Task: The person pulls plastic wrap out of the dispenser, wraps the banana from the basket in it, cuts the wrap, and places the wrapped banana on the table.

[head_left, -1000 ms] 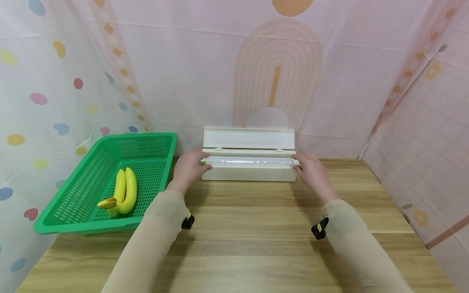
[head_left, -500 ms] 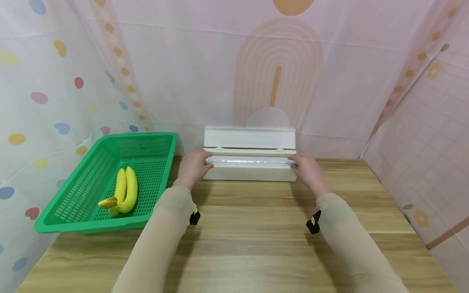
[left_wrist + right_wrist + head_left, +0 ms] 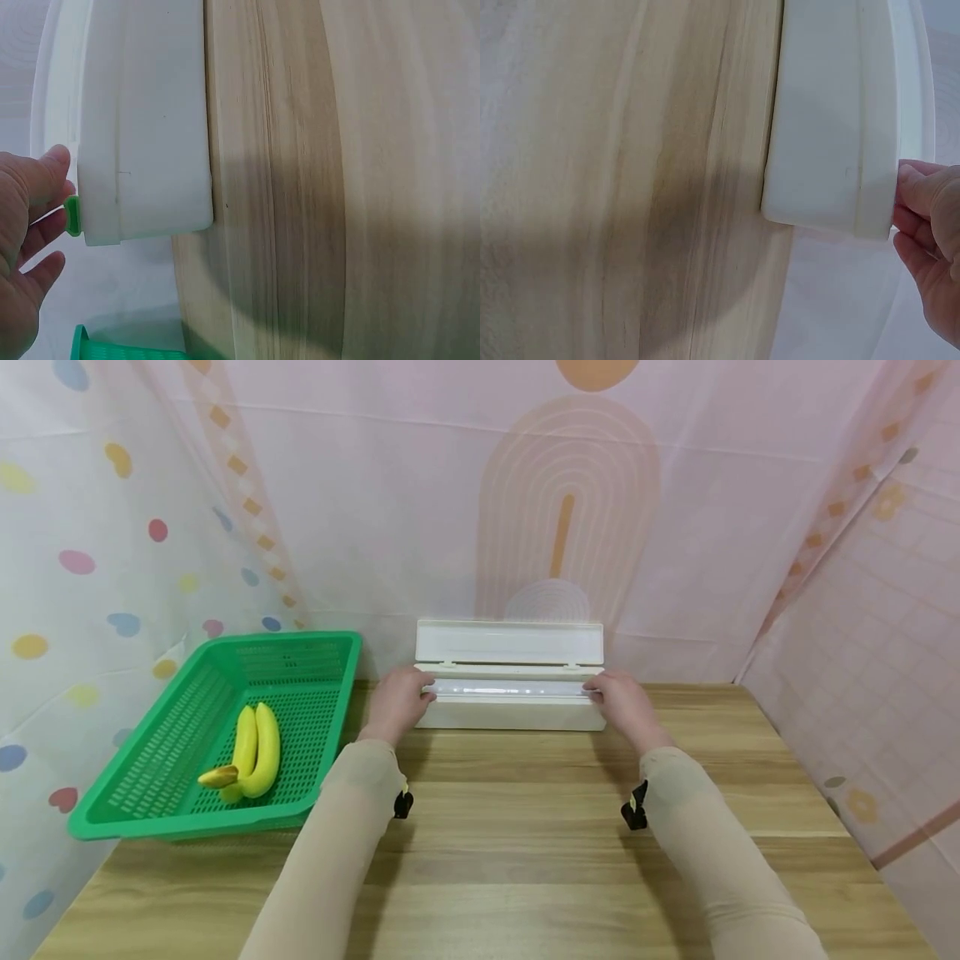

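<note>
A long white cling film box (image 3: 510, 717) stands at the back of the table, its lid (image 3: 510, 642) tipped up behind it. A shiny, translucent roll of cling film (image 3: 510, 687) lies lengthwise along the box opening. My left hand (image 3: 396, 702) pinches the roll's left end, and my right hand (image 3: 622, 703) pinches its right end. The fingertips partly hide both ends. In the left wrist view, a green tab (image 3: 73, 215) sticks out at the box's end beside my left fingers. The right wrist view has my right thumb over the box rim (image 3: 895, 202).
A green slotted basket (image 3: 345, 710) stands on the left of the wooden table (image 3: 517, 843). Two yellow bananas (image 3: 266, 752), joined at the stem, lie in it. A patterned curtain (image 3: 375, 510) hangs close behind the box and along both sides.
Both hands have moved inward from the box's ends, closer together over the roll's ends. The box, its raised lid and the basket have stayed in place.
</note>
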